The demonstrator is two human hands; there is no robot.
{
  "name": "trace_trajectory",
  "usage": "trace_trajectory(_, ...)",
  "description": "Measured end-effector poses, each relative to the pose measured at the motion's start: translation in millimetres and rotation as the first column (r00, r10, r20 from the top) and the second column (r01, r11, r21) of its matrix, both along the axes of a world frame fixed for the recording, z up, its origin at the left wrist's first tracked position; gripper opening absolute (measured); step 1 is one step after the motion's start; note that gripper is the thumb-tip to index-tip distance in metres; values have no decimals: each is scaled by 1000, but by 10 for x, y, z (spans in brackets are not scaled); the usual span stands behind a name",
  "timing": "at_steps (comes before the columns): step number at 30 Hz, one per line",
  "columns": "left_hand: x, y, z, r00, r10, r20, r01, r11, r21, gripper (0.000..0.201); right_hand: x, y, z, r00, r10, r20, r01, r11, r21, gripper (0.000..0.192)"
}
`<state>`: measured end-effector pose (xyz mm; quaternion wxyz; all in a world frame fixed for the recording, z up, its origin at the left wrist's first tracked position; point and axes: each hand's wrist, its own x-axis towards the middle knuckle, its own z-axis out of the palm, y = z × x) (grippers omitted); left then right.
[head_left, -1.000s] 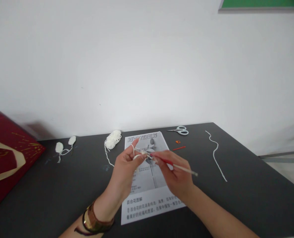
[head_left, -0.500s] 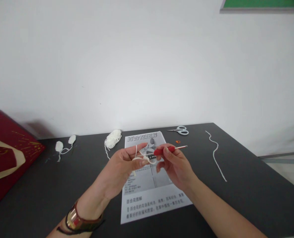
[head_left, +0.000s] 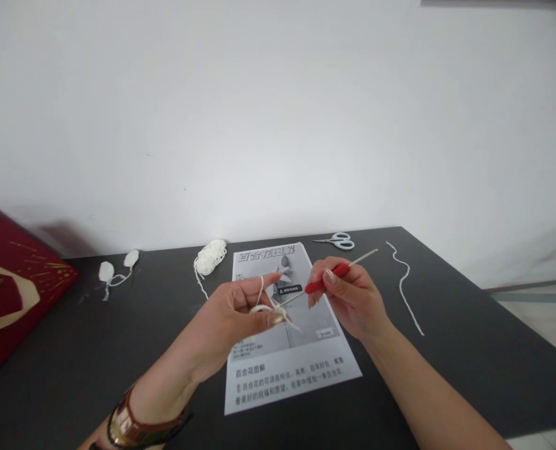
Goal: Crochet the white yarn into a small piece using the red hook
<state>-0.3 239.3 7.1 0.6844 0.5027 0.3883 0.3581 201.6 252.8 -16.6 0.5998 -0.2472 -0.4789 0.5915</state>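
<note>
Above a printed sheet, my left hand (head_left: 231, 322) pinches a small piece of white crochet work (head_left: 278, 310) between thumb and fingers. A strand of white yarn (head_left: 261, 289) loops over its raised index finger. My right hand (head_left: 350, 297) is closed round the red grip of a double-ended crochet hook (head_left: 323, 279). One metal end of the hook points down-left and meets the white crochet work; the other end sticks out up-right. Whether the tip sits inside a loop is too small to tell. A white yarn ball (head_left: 211, 257) lies behind my left hand, its strand running toward that hand.
The printed sheet (head_left: 292, 384) lies on the dark table (head_left: 446, 387). Scissors (head_left: 338, 241) rest near the wall and a loose white strand (head_left: 403, 284) at right. Two small white crocheted pieces (head_left: 106, 271) joined by yarn lie left, beside a red bag (head_left: 6, 300).
My right hand has moved right and tilted the hook more steeply, its left end drawn lower. The left hand stays near its place, still pinching the crochet work. The view has shifted slightly.
</note>
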Motion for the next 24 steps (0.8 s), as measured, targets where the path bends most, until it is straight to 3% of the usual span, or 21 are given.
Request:
trace_trajectory(6, 19, 2, -3, 1000, 5, 8, -5, 998, -67, 55, 63, -2, 23, 993, -4, 118, -8, 995, 102, 16)
trace_trajectory(16, 24, 2, -30, 997, 58, -57, -61, 997, -40, 53, 104, -42, 45, 960, -104, 260, 30, 961, 273, 13)
trace_trajectory(20, 61, 17, -25, 987, 127, -98, -128, 992, 0, 42, 111, -103, 89, 881, -242, 407, 50, 902, 428, 12)
trace_trajectory(24, 92, 62, -72, 965, 227, -127, -220, 973, 70, 34, 73, -170, 135, 755, -422, 502, 1, 766, 643, 11)
